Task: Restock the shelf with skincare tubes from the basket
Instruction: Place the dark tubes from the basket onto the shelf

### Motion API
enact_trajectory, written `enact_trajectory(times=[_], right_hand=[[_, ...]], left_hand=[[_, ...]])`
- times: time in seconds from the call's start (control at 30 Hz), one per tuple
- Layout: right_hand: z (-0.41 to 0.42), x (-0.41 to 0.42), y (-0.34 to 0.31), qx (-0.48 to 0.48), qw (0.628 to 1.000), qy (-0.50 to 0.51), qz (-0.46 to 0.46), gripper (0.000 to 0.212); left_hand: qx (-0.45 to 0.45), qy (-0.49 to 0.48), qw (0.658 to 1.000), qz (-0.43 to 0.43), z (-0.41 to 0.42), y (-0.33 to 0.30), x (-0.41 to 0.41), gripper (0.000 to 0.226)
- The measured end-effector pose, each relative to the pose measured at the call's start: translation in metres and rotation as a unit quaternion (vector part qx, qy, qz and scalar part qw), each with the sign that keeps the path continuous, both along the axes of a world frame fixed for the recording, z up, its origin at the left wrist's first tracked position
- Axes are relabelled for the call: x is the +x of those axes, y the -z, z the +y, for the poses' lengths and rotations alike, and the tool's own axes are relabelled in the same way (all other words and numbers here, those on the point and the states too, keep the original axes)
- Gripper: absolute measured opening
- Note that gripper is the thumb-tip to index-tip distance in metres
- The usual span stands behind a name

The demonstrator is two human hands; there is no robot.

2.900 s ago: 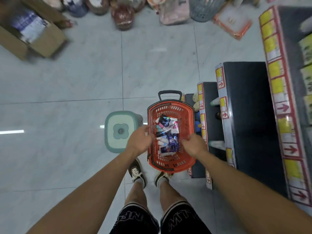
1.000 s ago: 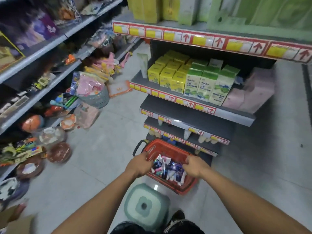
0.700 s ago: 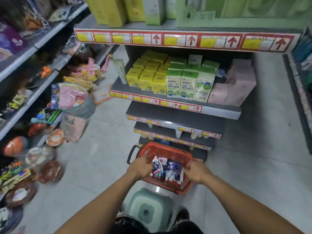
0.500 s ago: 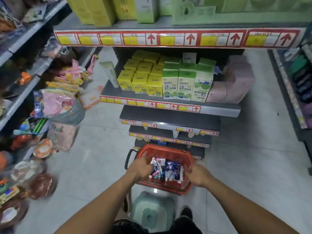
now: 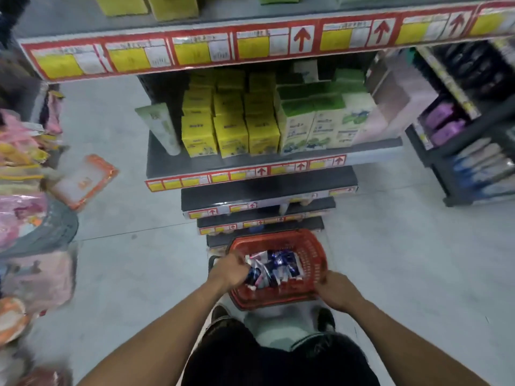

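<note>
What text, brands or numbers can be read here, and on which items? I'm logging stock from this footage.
No words or numbers are legible.
Red upward arrows: the only clear signs, on the red-and-yellow price strips along the shelf edges; their print is blurred.
Yellow cardboard boxes: dark print, too blurred.
Green-and-white cartons: print too blurred.
Pale green tube leaning on the shelf: unreadable.
Skincare tubes in the red plastic basket: labels too small.

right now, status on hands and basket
Left hand in basket, gripping tubes. Right hand grips basket rim. Bare shelf ahead, path clear.
</note>
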State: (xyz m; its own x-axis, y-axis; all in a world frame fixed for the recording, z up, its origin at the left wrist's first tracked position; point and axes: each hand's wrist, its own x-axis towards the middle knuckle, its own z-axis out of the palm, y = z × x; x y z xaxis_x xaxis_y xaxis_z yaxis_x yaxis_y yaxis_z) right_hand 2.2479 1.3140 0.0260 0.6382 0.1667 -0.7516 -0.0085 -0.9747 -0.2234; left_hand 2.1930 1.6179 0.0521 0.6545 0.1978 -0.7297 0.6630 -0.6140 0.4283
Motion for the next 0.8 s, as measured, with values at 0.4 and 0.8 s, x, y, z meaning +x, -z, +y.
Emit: enact_trajectory(times=[0.4, 0.8], right_hand=[[-0.016, 0.033, 0.07, 0.018, 0.995, -0.085, 0.051, 0.05], [0.001, 0.094, 0.295, 0.018, 0.996, -0.023, 0.085, 0.033]], left_hand=[[0.015, 0.038, 0.997, 0.07, -0.035, 0.105, 0.003, 0.052], [0.024, 0.049, 0.994, 0.093, -0.061, 0.368, 0.045, 0.033]])
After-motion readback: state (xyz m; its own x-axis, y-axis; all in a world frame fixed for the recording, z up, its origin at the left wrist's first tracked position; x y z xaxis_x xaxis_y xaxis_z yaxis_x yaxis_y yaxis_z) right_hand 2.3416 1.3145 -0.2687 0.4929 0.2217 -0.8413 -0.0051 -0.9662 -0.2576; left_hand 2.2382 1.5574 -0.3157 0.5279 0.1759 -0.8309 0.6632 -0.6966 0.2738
